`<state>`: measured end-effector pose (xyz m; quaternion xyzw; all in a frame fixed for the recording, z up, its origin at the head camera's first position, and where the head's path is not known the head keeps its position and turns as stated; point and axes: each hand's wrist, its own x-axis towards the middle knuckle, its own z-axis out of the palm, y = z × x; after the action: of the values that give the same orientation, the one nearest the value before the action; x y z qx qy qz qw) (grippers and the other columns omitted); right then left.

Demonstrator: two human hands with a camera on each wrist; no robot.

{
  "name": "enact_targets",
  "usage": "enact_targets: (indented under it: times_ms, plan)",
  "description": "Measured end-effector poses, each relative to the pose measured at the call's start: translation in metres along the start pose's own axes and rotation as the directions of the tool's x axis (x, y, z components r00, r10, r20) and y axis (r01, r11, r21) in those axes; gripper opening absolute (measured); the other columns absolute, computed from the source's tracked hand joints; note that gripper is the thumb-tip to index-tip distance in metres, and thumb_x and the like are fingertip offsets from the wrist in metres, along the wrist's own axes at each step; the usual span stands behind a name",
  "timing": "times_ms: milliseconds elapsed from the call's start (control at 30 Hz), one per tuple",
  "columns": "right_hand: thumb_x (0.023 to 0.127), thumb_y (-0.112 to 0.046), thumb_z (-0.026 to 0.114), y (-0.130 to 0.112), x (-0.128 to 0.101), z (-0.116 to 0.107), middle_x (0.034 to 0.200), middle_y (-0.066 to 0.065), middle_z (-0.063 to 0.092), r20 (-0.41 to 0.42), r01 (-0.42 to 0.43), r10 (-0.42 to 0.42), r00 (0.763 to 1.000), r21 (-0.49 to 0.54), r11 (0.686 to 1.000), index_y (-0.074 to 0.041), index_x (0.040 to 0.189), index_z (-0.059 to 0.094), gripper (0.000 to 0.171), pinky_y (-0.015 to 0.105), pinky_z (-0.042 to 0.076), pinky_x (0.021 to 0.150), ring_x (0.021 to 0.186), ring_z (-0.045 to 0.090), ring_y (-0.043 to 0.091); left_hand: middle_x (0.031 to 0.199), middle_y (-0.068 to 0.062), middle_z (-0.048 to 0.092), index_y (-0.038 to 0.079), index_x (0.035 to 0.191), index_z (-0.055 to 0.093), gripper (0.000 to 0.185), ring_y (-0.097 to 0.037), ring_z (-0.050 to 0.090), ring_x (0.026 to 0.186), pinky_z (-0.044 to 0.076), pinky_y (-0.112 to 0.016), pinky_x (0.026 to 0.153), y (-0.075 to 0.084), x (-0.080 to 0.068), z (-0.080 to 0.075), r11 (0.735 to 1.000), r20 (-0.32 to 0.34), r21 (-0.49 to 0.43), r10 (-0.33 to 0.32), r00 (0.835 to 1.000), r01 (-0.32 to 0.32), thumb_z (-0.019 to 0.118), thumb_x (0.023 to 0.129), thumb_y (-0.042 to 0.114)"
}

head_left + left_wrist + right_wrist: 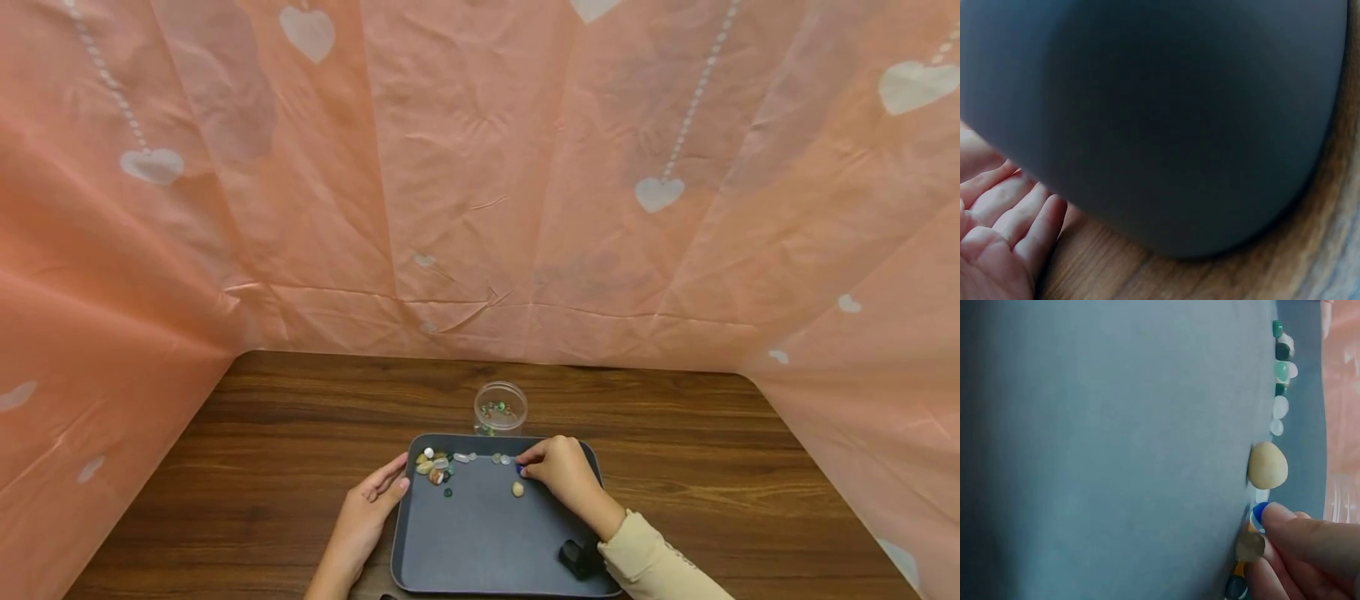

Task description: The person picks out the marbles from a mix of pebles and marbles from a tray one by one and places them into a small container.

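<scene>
Resting on the desk point(262, 467) against the grey tray's point(487, 542) left rim, the left hand point(363, 521) lies with fingers relaxed and straight, holding nothing. Mid-tray sit scattered stones point(437, 467) — then the right hand point(562, 473), its grip pinching what looks like a small blue stone point(1260, 511) — beside a beige pebble point(517, 489).

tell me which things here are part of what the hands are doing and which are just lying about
In use:
- right hand, pinching a small blue stone
- left hand, resting against the dark grey plastic tray
- cluster of small coloured polished stones
- beige oval stone

Lying about:
- clear round plastic container holding a few beads, behind the tray
- small black object
</scene>
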<state>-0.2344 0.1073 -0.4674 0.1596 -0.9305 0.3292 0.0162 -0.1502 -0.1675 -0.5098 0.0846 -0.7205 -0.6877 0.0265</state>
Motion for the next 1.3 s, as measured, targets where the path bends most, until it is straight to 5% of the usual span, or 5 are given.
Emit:
enact_targets:
  times_ms: [233,533,833,1067,1300]
  plan:
    - [0.077,-0.011,0.083,0.000,0.002,-0.009,0.081,0.009,0.078,0.121,-0.200,0.170,0.978,0.312,0.929,-0.002,0.088,0.080,0.015,0.024,0.054,0.062,0.068,0.065,0.005,0.140,-0.014,0.059,0.005,0.140,0.056,0.050,0.004,0.057,0.117,0.044,-0.008,0.093,0.000,0.001,-0.001,1.000,0.007,-0.005,-0.018,1.000,0.018,0.066,0.096,0.026]
    - [0.092,0.001,0.066,0.002,0.010,-0.021,0.094,0.005,0.077,0.332,-0.409,0.239,0.912,0.757,0.509,0.020,0.123,0.058,0.038,0.029,0.058,0.086,0.086,0.072,0.009,0.140,-0.016,0.059,0.003,0.140,0.056,0.050,-0.019,0.056,0.129,0.045,-0.009,0.093,0.001,-0.001,0.001,1.000,0.004,0.002,-0.007,1.000,0.007,0.066,0.096,0.025]
    - [0.093,0.003,0.064,-0.009,0.029,-0.032,0.091,0.001,0.075,0.316,-0.411,0.284,0.905,0.821,0.396,0.019,0.129,0.053,0.041,0.029,0.057,0.090,0.087,0.072,0.009,0.141,-0.016,0.058,0.002,0.140,0.055,0.049,-0.027,0.053,0.133,0.045,-0.009,0.092,0.002,-0.002,0.001,1.000,0.007,-0.010,-0.001,1.000,0.001,0.065,0.097,0.023]
    - [0.091,0.000,0.068,-0.019,0.044,-0.038,0.092,0.002,0.076,0.240,-0.372,0.312,0.919,0.785,0.495,0.016,0.125,0.059,0.039,0.036,0.055,0.094,0.086,0.072,0.008,0.140,-0.016,0.059,0.003,0.140,0.055,0.050,-0.016,0.057,0.127,0.045,-0.008,0.092,0.001,-0.001,0.001,1.000,0.004,0.004,-0.008,1.000,0.008,0.066,0.096,0.025]
    - [0.084,-0.008,0.078,-0.031,0.055,-0.035,0.090,0.012,0.078,0.069,-0.259,0.265,0.962,0.547,0.796,0.005,0.100,0.077,0.021,0.035,0.061,0.078,0.080,0.075,0.016,0.140,-0.015,0.059,0.003,0.140,0.056,0.050,-0.004,0.059,0.121,0.044,-0.008,0.093,0.001,-0.001,0.000,1.000,0.006,-0.017,-0.014,1.000,0.014,0.066,0.096,0.023]
